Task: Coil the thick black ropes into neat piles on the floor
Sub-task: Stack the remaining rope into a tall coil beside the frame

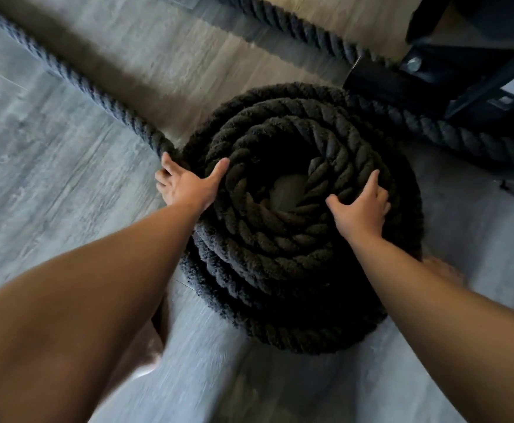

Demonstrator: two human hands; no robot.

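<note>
A thick black rope lies wound in a round stacked coil (pixel 280 248) on the grey wood floor, with a small gap of floor showing at its centre. My left hand (pixel 185 186) grips the rope at the coil's left edge, thumb on top and fingers curled round the outside, where the loose rope tail (pixel 66 71) runs away to the upper left. My right hand (pixel 361 206) rests on the top turns at the coil's right side, fingers spread and slightly bent.
A second black rope (pixel 307 29) runs across the top towards a black metal rack base (pixel 432 83) at the upper right. Another rope stretch (pixel 450 135) lies beside that base. My bare feet (pixel 155 340) stand by the coil's near left side.
</note>
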